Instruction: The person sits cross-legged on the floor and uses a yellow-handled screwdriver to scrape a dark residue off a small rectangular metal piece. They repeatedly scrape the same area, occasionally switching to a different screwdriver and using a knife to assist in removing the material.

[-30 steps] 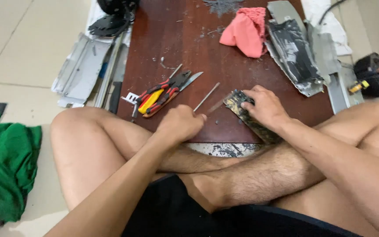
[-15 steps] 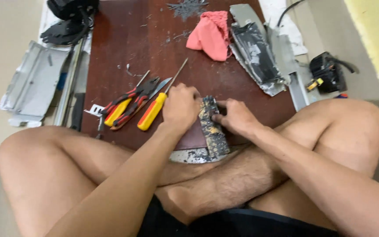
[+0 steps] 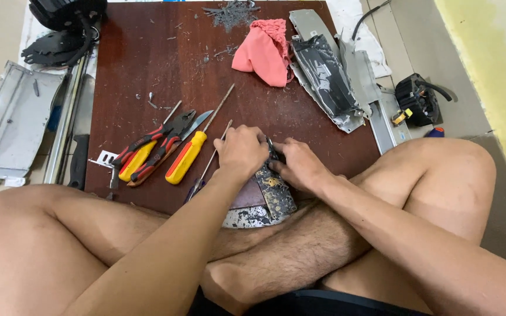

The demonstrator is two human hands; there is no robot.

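The person sits cross-legged at the near edge of a dark brown worktop (image 3: pixel 147 76), and both hands meet over a narrow, grimy circuit board (image 3: pixel 275 190) that lies at that near edge, its lower end reaching over the rim toward the shins. The left hand (image 3: pixel 242 151) is curled, knuckles up, closed over the upper end of the board; what its fingertips pinch underneath is hidden. The right hand (image 3: pixel 297 165) presses against it from the other side, fingers bent around the board's top end, so both hands grasp it and touch each other there. Under the board lies a mottled metal plate (image 3: pixel 246 217), partly on the worktop and partly over the leg. Just left of the left hand lie a thin metal rod (image 3: pixel 215 153), a yellow-handled screwdriver (image 3: pixel 187 157) and red-handled pliers (image 3: pixel 153 146), all close together. Farther back sits a crumpled pink cloth (image 3: pixel 263 52), and beside it a long grey casing with black lining (image 3: pixel 326 73). On the floor to the right is a small black motor (image 3: pixel 418 100); to the left, grey sheet-metal panels (image 3: pixel 7 129).
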